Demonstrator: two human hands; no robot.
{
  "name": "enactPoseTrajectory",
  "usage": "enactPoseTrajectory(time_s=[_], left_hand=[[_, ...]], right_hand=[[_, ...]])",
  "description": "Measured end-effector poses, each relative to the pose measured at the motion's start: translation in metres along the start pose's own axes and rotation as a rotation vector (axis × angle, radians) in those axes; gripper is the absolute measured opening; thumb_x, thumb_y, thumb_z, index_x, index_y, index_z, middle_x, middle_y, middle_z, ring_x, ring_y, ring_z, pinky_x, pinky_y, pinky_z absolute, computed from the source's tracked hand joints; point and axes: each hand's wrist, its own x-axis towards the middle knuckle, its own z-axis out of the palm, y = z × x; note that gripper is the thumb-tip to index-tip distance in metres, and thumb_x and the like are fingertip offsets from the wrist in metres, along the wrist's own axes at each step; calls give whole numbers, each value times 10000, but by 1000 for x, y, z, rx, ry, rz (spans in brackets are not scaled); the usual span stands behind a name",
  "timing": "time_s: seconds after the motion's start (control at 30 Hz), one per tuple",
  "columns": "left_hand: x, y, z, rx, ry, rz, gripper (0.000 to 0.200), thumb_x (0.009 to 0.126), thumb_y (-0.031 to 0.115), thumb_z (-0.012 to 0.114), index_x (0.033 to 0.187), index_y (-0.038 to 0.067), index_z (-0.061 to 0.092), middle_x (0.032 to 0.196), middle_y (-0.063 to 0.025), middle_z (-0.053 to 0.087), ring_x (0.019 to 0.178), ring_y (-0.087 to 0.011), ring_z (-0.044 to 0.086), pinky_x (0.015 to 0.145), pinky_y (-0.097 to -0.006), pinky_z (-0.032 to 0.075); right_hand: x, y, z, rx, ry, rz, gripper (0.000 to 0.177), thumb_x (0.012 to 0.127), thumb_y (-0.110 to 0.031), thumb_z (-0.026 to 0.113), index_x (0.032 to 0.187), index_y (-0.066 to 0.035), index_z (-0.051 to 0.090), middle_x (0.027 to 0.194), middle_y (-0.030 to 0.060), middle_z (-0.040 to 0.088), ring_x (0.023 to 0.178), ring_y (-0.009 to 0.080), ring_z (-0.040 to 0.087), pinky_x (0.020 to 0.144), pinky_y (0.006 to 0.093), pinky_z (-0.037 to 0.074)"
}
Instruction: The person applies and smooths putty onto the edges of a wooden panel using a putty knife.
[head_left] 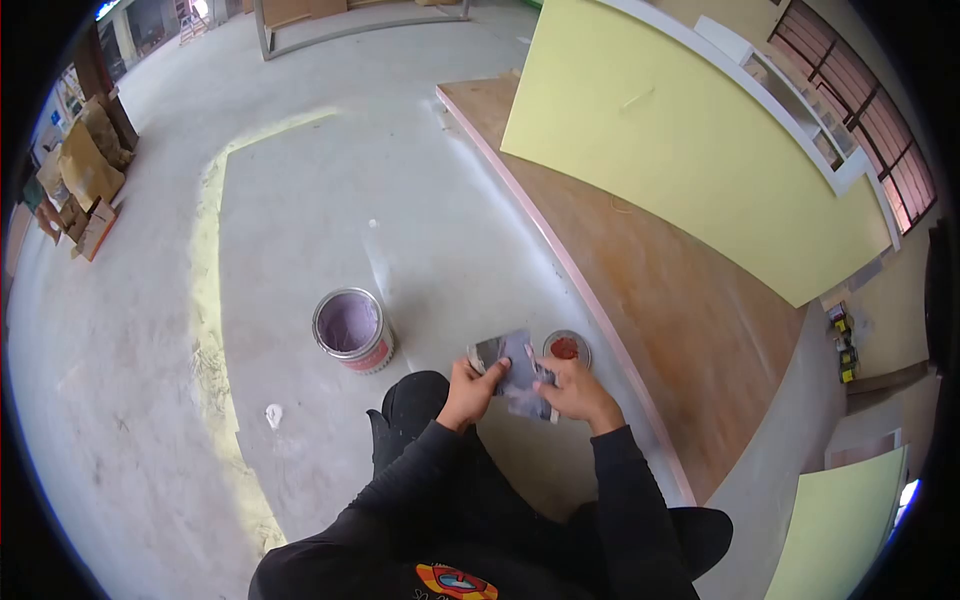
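Two hands at work beside an open metal can (374, 357), which serves as the landmark. The can stands upright on the floor (290, 240), its mouth uncovered so that the purple paste (348, 322) inside is presumably within easy reach. Right of the can, the left hand (468, 392) grasps a flat, paste-smeared plate (517, 374), thumb on its upper face, probably to steady it. The right hand (578, 392) is closed on the opposite side, at the plate's edge; whether it grips the plate itself or a separate thin blade cannot be told. Both hands hold the work low over the lap, apparently for control and a close view. Farther right of the can, just beyond the right hand, a small round dish (586, 352) holds red-brown paste (564, 348), perhaps set apart to keep the two colours from mixing
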Motion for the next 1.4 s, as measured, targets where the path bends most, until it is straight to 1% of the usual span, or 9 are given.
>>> enactPoseTrajectory(time_s=[0.13,0.2,0.4,0.63,0.8,0.97,1.17,1.23,1.4], left_hand=[[0,0,-5,124,-6,-29,143,920,98,666,973,-34,682,849,-27,694,706,-86,614,637,-257,514],[6,-6,4,-71,59,8,146,922,102,664,978,-31,680,867,-27,694,715,-83,609,649,-253,508],[5,-3,3,-124,75,41,171,934,111,652,1007,-44,664,913,-38,692,777,-84,601,711,-249,494],[20,-2,-13,71,214,267,280,972,176,621,1132,-50,582,1013,-47,666,882,-92,585,781,-245,484],[25,18,-23,-189,240,208,244,1023,183,528,1183,-1,525,1060,-37,617,948,-96,566,864,-262,469],[21,26,-28,-65,285,257,242,1019,183,533,1174,-3,527,1043,-33,610,944,-90,546,860,-258,461],[15,43,-18,205,416,489,253,1005,179,550,1137,-36,524,1002,-63,608,920,-122,541,844,-269,448],[12,48,-20,230,400,441,293,1003,158,551,1211,-43,507,1112,-97,615,1011,-149,559,909,-290,448],[6,57,-9,256,385,537,218,1003,156,552,1113,-29,520,951,-54,601,855,-98,526,760,-247,447]], right_hand=[[12,28,9,18,131,-374,399,828,-108,677,1210,-10,612,819,256,650,773,381,673,720,402,513],[14,20,21,113,629,-437,384,842,-122,678,1203,-9,614,868,269,656,837,387,673,762,411,511],[4,36,23,-6,262,-378,387,847,-116,677,1209,-16,580,949,266,662,926,410,659,816,424,511],[-4,51,29,91,626,-147,252,819,-83,706,1047,-28,614,916,192,702,875,304,694,780,381,524],[19,73,56,1063,577,-277,191,887,-26,643,1062,-77,584,897,-2,625,850,87,579,694,273,526],[-2,19,56,1087,388,-146,182,952,-54,586,1132,-58,560,1046,50,586,909,118,573,789,284,514],[2,8,57,8,713,-545,362,820,34,604,1161,-88,615,1123,105,605,1075,313,564,932,419,439],[-10,-5,58,-87,706,-530,413,762,50,609,1147,-99,627,1146,95,595,1106,323,538,958,432,414],[-7,-16,69,-324,709,-562,513,657,50,638,1134,-140,635,1228,55,551,1170,323,483,948,463,383]])
